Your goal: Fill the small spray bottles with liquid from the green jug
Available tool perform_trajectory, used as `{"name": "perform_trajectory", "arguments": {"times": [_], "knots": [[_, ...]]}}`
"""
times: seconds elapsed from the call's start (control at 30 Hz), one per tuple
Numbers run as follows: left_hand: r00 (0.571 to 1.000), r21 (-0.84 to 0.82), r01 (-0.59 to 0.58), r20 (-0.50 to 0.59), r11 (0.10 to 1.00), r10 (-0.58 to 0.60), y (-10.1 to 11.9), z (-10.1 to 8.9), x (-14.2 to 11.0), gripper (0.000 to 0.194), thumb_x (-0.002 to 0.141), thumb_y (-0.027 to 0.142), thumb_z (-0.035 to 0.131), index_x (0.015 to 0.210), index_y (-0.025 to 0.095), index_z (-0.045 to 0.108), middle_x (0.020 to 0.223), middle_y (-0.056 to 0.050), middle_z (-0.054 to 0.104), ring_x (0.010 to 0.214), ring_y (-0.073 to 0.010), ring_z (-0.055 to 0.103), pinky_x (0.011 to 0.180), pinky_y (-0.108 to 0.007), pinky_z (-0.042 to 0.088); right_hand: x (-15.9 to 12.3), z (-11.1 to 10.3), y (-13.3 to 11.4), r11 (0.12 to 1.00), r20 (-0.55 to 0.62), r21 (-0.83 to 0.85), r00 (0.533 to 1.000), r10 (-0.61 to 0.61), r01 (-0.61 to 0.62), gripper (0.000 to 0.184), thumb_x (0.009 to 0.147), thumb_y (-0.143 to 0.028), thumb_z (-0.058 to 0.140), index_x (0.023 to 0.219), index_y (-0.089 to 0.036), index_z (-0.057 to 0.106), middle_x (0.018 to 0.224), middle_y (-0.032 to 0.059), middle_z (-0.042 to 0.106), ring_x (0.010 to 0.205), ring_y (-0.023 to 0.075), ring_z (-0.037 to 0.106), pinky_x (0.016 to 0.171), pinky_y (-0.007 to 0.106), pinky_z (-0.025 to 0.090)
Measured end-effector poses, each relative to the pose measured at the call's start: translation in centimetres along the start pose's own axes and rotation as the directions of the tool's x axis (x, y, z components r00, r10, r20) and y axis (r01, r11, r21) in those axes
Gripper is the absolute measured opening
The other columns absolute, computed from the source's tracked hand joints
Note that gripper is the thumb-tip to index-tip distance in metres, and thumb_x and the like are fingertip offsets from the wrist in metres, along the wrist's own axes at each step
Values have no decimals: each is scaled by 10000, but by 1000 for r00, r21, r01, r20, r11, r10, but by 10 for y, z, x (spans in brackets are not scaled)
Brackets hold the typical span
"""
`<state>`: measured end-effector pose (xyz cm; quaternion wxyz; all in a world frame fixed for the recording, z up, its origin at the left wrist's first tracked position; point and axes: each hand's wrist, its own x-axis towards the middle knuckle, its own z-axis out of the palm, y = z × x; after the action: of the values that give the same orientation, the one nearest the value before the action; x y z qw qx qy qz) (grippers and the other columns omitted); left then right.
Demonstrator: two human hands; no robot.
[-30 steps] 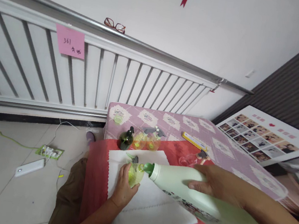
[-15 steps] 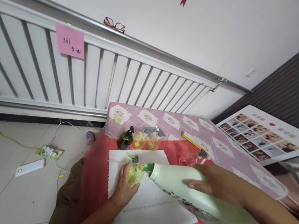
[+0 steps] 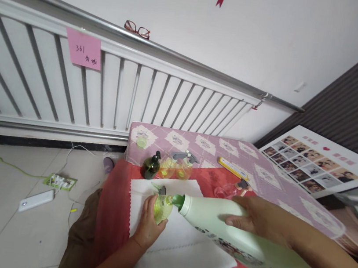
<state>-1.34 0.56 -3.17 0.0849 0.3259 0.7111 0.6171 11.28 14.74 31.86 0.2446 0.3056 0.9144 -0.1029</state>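
Small bottle gripped by left hand, large jug held tilted by right hand, green spout poised at small bottle's mouth

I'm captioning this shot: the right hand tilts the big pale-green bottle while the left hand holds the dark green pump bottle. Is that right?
No: the head view shows the left hand holding the small yellow-green bottle; the dark green pump bottle stands farther back. The rest holds.

Pale-green jug, red cloth, white-patched lilac tablecloth
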Motion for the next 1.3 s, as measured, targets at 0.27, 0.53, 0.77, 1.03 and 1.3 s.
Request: {"name": "perform_trajectory", "arguments": {"times": [0.27,0.53,0.77,1.03,1.3], "knots": [[1000,6,-3,-5,1000,3,1,-1,0,805,658,156,675,1398,165,359,1374,-161,464,1342,-319,431,1144,-497,359,0,1,0,1000,4,-2,1000,5,-5,459,827,-606,520,985,-192,640,1032,144,745,942,333,689,772,378,491],[1000,20,-20,-6,1000,20,1,0,0,815,661,146,669,1405,169,337,1371,-172,459,1342,-331,430,1142,-516,362,0,1,0,1000,7,7,1000,-12,12,438,836,-597,515,958,-193,635,993,132,745,901,315,688,750,369,483],[999,49,-32,-2,998,32,-1,-1,1,806,668,141,663,1400,157,328,1371,-177,452,1333,-329,433,1133,-520,363,2,4,4,1000,-11,10,1000,-8,8,467,832,-615,517,987,-193,641,1007,132,745,910,318,685,763,374,484],[999,18,-43,-12,999,43,1,-1,1,815,660,121,671,1402,173,338,1368,-168,457,1331,-331,433,1129,-529,363,0,3,3,1000,-13,4,1000,-12,12,468,833,-614,512,994,-195,645,999,123,748,911,312,692,753,350,488],[1000,19,-17,7,1000,17,-1,-1,1,813,661,141,678,1403,150,345,1380,-174,449,1350,-314,416,1154,-491,345,1,1,0,1000,-10,2,1000,-21,21,483,823,-626,506,961,-189,660,1005,142,753,914,327,700,710,341,496]]}}
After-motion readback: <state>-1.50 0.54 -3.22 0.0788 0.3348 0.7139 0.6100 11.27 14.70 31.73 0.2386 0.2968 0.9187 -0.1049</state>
